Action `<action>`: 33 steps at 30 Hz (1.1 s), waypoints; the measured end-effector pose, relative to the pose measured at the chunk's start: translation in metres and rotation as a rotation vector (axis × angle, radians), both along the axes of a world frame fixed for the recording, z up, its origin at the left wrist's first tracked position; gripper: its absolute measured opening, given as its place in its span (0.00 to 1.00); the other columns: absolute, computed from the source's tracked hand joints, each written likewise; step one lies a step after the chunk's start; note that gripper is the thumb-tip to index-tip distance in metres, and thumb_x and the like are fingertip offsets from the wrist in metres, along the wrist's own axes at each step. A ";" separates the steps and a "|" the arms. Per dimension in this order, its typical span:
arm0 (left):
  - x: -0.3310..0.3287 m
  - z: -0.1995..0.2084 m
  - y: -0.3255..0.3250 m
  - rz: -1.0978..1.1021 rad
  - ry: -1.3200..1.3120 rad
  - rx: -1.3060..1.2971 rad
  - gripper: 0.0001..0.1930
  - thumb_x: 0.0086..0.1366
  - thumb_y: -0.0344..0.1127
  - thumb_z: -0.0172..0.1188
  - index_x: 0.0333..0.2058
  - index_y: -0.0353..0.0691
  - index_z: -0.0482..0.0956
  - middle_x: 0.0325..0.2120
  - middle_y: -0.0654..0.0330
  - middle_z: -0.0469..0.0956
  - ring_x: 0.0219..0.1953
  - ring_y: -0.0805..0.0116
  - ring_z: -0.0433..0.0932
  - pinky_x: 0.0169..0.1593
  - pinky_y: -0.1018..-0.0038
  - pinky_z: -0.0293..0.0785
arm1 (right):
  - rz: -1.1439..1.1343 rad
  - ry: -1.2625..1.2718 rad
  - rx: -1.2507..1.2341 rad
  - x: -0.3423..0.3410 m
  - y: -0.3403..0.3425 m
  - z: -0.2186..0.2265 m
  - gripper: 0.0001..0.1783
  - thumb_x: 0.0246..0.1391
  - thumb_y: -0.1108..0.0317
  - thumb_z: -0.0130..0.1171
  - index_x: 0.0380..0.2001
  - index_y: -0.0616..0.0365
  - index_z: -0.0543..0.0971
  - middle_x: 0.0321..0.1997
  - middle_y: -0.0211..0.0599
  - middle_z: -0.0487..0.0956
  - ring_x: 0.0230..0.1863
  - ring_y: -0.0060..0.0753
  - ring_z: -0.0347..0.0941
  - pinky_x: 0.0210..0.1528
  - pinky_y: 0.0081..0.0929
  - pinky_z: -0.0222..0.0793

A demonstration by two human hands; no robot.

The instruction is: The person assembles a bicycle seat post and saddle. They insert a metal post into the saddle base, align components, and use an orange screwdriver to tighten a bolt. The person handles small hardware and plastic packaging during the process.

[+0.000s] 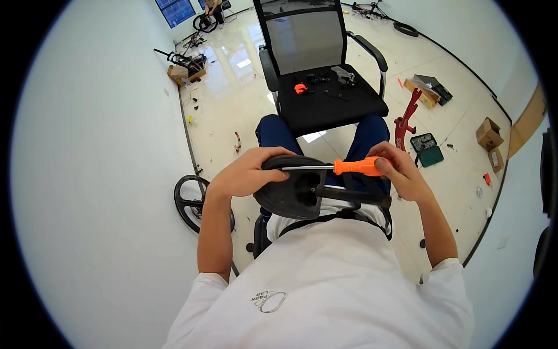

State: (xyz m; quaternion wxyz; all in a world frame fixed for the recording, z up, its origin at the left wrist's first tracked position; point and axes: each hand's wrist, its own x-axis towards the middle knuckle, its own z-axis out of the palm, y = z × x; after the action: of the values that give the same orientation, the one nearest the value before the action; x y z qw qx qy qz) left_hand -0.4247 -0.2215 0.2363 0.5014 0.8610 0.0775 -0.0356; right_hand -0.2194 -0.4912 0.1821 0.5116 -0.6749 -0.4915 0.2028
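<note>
In my lap lies a black bicycle saddle [279,198], its hollow underside turned up, with a dark seat post [357,196] sticking out to the right. My left hand [247,173] is closed round the saddle's left end, thumb and fingers on its rim. My right hand [403,173] grips the orange handle of a screwdriver [349,167]. Its metal shaft points left and lies across the saddle's upper part, with the tip close to my left fingers. Whether the tip touches a screw cannot be made out.
A black office chair [331,107] faces me, with an orange piece [300,88] and small black parts on its seat. On the right are a red frame part [408,119], a green tool case [430,155] and cardboard boxes [489,134]. A spoked wheel [189,200] leans left. Another person [213,13] sits far back.
</note>
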 end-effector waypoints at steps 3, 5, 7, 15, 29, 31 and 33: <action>0.009 -0.008 0.008 -0.033 0.017 0.009 0.22 0.56 0.30 0.57 0.51 0.35 0.77 0.40 0.58 0.82 0.42 0.70 0.76 0.53 0.76 0.69 | -0.028 0.142 0.037 0.003 0.003 -0.008 0.17 0.68 0.58 0.52 0.46 0.62 0.76 0.28 0.27 0.73 0.27 0.16 0.65 0.30 0.17 0.62; 0.017 -0.011 0.011 -0.013 0.041 0.032 0.22 0.56 0.31 0.57 0.51 0.36 0.78 0.39 0.59 0.82 0.42 0.69 0.77 0.53 0.76 0.69 | -0.069 0.167 0.052 0.009 0.002 -0.013 0.18 0.69 0.59 0.50 0.48 0.65 0.77 0.33 0.28 0.76 0.25 0.15 0.67 0.28 0.15 0.64; 0.019 -0.018 0.009 0.003 0.056 -0.002 0.22 0.55 0.32 0.57 0.51 0.36 0.78 0.39 0.59 0.82 0.42 0.69 0.77 0.53 0.76 0.70 | -0.116 0.217 0.085 0.013 -0.005 -0.022 0.16 0.68 0.61 0.52 0.48 0.64 0.77 0.29 0.27 0.74 0.25 0.14 0.66 0.26 0.14 0.61; 0.023 -0.029 0.012 0.097 0.047 -0.034 0.21 0.56 0.34 0.57 0.48 0.33 0.80 0.35 0.58 0.81 0.37 0.71 0.76 0.47 0.76 0.72 | -0.166 0.193 0.101 0.014 -0.008 -0.035 0.16 0.68 0.61 0.52 0.48 0.63 0.78 0.28 0.27 0.75 0.24 0.14 0.66 0.26 0.14 0.62; 0.024 -0.032 0.017 0.123 0.062 -0.040 0.21 0.54 0.36 0.58 0.47 0.33 0.81 0.33 0.59 0.80 0.35 0.71 0.76 0.45 0.78 0.72 | -0.203 0.041 0.082 0.008 -0.004 -0.041 0.16 0.65 0.63 0.57 0.48 0.62 0.79 0.28 0.28 0.76 0.26 0.17 0.68 0.29 0.16 0.63; 0.022 -0.034 0.018 0.139 0.057 -0.049 0.21 0.54 0.36 0.58 0.46 0.33 0.81 0.33 0.59 0.80 0.34 0.71 0.76 0.44 0.78 0.72 | -0.196 -0.099 0.108 0.008 -0.003 -0.040 0.15 0.62 0.65 0.59 0.48 0.62 0.79 0.29 0.30 0.76 0.26 0.21 0.68 0.30 0.18 0.63; 0.023 -0.036 0.019 0.144 0.057 -0.052 0.21 0.54 0.36 0.58 0.46 0.33 0.81 0.33 0.59 0.80 0.34 0.71 0.75 0.44 0.78 0.72 | -0.176 -0.264 0.144 0.013 -0.002 -0.040 0.15 0.60 0.66 0.61 0.48 0.62 0.80 0.29 0.33 0.76 0.27 0.25 0.68 0.32 0.21 0.63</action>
State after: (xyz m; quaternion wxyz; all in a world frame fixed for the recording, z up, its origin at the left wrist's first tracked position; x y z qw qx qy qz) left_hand -0.4015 -0.2026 0.2005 0.5223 0.8386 0.1526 -0.0258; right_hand -0.2068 -0.4932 0.1424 0.5055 -0.6976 -0.5068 0.0310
